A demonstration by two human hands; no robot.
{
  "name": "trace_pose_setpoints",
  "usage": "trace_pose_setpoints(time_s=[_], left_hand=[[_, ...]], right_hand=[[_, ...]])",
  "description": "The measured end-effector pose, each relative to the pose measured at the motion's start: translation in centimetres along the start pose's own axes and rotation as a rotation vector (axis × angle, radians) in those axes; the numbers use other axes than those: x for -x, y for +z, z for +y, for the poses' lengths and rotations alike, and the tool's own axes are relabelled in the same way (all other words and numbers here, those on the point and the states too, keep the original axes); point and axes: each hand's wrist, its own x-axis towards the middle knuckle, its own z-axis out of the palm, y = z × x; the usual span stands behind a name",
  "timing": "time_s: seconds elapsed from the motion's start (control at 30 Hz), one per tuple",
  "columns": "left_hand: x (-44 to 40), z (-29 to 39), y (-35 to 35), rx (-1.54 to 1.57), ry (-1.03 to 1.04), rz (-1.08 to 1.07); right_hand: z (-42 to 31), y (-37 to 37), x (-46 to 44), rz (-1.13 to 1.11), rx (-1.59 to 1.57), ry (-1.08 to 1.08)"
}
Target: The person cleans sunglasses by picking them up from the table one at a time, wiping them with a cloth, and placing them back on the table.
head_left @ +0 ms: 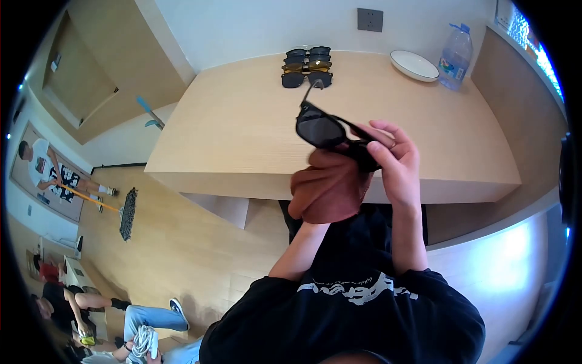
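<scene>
- Far side of tabletop (230, 121): row of sunglasses (307, 80).
- Brown cloth (330, 189), soft & limp, over our L hand; grip's hidden, can't tell if clamped.
- Held sunglasses (320, 128), up off tabletop nr its front edge, apparently touching cloth. We'd guess v. light, stiff frame; hinges fragile, lenses slippery & easily scratched, so best to hold by rim/bridge.
- Our R hand (398, 159): thumb & fingers pinched on their R end.
- Plate (414, 65), then bottle (456, 57), well apart.
</scene>
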Motion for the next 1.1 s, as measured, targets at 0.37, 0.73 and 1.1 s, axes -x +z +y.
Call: trace_pose_setpoints(time_s=[0.37,0.73,1.1], left_hand=[[-5.7,5.4,-4.1,0.681,0.091,0.276],[-4.3,1.4,-1.8,0.856,-0.438,0.263],[-2.9,-0.3,-6.2,1.123,-0.485,0.4]], right_hand=[[-2.2,-3.3,0.9,-0.134,0.173,-0.007],[-1.5,-4.9,-1.1,-0.173,0.463,0.134],[-2.5,-16.8,-24.5,-0.037,1.158,0.166]])
